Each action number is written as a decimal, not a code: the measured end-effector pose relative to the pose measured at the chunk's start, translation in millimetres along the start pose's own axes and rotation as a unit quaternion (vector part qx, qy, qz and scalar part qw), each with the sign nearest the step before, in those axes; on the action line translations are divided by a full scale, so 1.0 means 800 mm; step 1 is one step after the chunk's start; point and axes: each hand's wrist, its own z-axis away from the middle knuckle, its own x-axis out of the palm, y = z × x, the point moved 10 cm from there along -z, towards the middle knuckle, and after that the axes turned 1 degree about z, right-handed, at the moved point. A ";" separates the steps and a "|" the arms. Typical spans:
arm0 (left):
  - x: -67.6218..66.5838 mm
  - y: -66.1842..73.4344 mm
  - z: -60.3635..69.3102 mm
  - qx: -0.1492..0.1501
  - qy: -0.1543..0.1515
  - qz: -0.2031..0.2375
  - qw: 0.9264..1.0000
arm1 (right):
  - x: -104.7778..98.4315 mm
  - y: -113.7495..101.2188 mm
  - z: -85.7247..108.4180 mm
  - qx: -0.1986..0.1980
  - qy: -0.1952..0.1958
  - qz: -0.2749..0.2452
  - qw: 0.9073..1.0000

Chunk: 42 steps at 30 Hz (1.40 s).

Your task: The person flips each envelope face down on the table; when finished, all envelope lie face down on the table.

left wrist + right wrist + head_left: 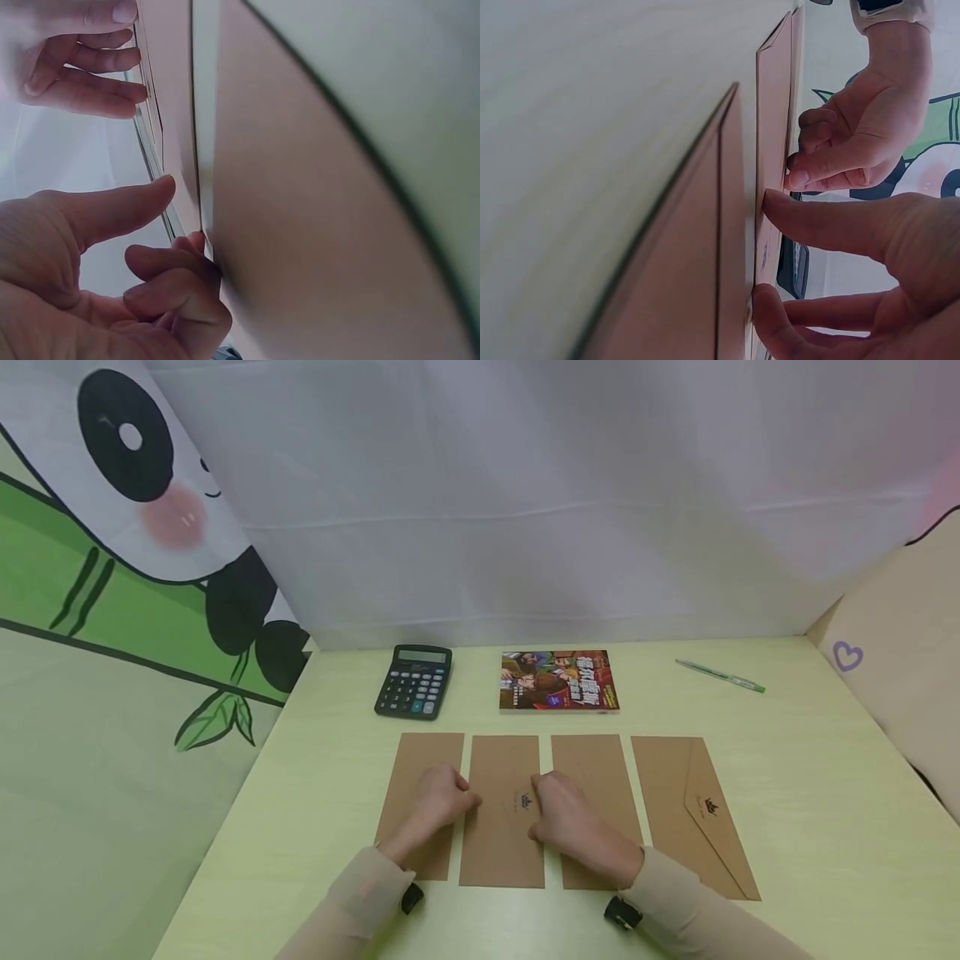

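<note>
Several brown paper envelopes lie side by side in a row on the table. My left hand (437, 800), fingers bent and thumb apart from them, touches the left edge of the second envelope from the left (498, 852). At that envelope's right edge, near a small dark crown print, is my right hand (573, 827), its thumb and fingertips spread apart along the edge. Under my left forearm and hand lies the leftmost envelope (427, 756); the third envelope (588, 760) is partly covered by my right hand. The rightmost envelope (675, 802) shows a pointed flap with a crown print.
Behind the row stand a black calculator (414, 683) on the left and a colourful book (558, 681) in the middle. A green pen (720, 676) lies at the back right. White cloth (525, 527) closes off the far side of the table.
</note>
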 end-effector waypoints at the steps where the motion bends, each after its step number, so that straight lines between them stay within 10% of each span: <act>1: 0.000 0.000 0.000 0.001 -0.001 0.001 1.000 | 0.000 -0.001 0.000 -0.001 0.000 0.000 1.000; 34: -0.011 0.000 0.004 0.001 -0.011 0.043 0.999 | -0.001 0.001 -0.001 0.000 -0.004 -0.002 1.000; 42: -0.010 -0.005 0.001 0.006 -0.045 0.132 0.990 | -0.003 -0.001 -0.002 -0.013 -0.011 -0.004 1.000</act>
